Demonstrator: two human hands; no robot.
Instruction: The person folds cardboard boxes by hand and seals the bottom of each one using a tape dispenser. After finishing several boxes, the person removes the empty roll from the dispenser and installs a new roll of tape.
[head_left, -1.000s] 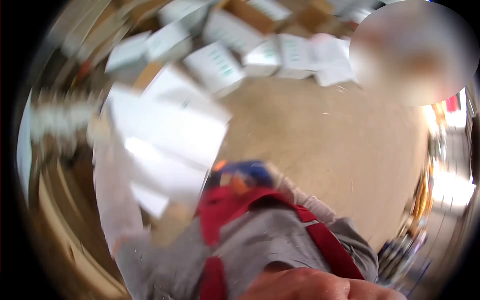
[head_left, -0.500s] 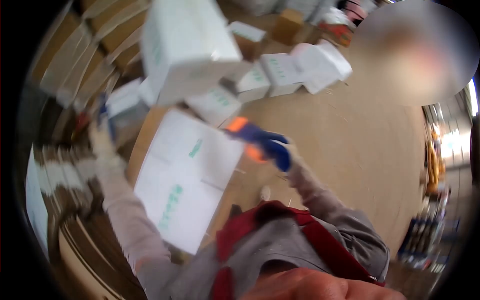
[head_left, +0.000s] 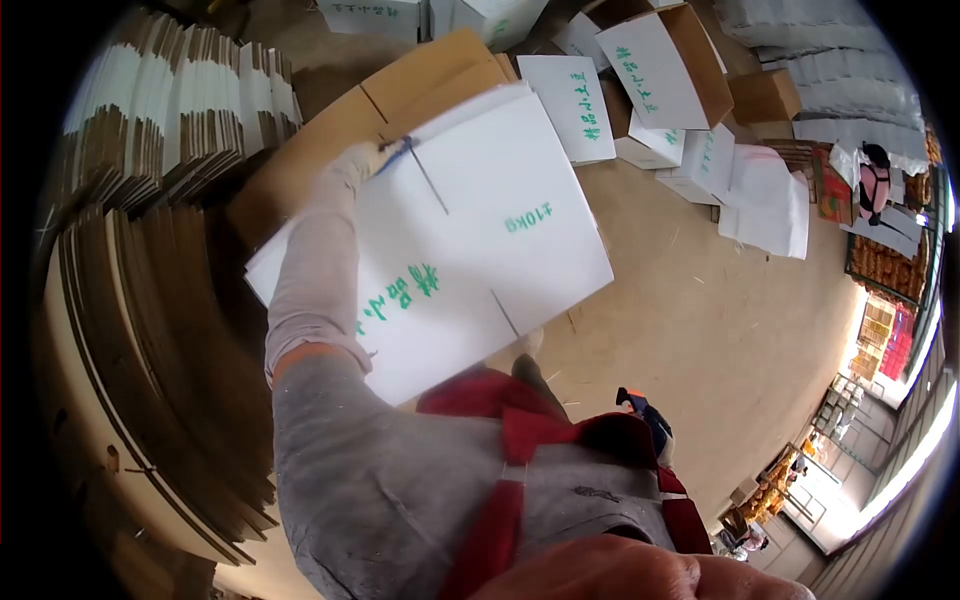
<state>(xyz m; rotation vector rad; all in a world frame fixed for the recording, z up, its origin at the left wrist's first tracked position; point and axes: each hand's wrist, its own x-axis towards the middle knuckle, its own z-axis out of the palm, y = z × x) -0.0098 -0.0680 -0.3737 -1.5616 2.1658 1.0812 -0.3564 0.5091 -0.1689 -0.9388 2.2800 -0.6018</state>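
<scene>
Cardboard stacks [head_left: 175,110] stand at the left. The gloved left hand [head_left: 362,160] grips the top edge of a flat white carton [head_left: 500,270], raised over the floor — green print, upside down, "10KG". The right hand [head_left: 645,412] hangs low — grip unclear.

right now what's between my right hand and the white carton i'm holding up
Head view: only bare tan floor lies between the gloved right hand and the white carton that the left hand holds.
</scene>
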